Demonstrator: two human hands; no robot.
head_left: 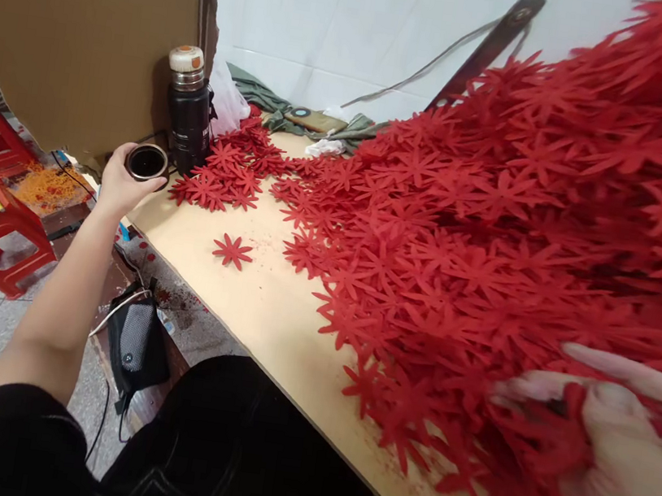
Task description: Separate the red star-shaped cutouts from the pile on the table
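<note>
My left hand (121, 184) is wrapped round a small round cup (147, 162) with dark contents, at the table's far left corner. Just behind the cup stands a black bottle (187, 117) with a white and orange lid. At the lower right, my right hand (619, 428) pinches red flower-shaped pieces (548, 434) between thumb and fingers, slightly blurred, against a huge heap of the same red pieces (461, 242). A smaller pile (224, 171) lies beside the bottle, and one single red piece (233, 251) rests apart on the pale tabletop (288, 332).
A large cardboard sheet (85, 25) rises at the left. Behind the table are a tiled wall (314, 16), green cloth (254, 93) and a dark strap-like piece (488, 48). Red stools (0, 234) and a black speaker-like bag (139, 340) are at lower left.
</note>
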